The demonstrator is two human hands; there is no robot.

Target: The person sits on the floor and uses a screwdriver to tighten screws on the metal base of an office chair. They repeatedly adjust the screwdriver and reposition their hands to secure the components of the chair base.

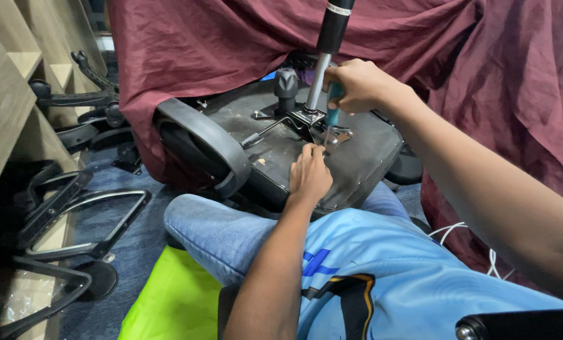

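An overturned office chair seat (357, 164) lies on my lap with its black underside up. A metal mechanism plate (300, 119) and a gas lift cylinder (322, 63) stand on it. My right hand (357, 85) grips a teal-handled screwdriver (334, 110) held upright, its tip down at the plate's bracket (338, 135). My left hand (310, 176) rests on the seat underside, fingertips touching the bracket next to the screwdriver tip. A black armrest (199, 141) curves at the seat's left.
A dark red cloth (231, 38) drapes over things behind and to the right. Loose chair armrests and frames (80, 214) lie on the blue carpet at left beside wooden shelving (4, 94). A bright green sheet (174, 296) lies by my knee. White cable (451, 230) at right.
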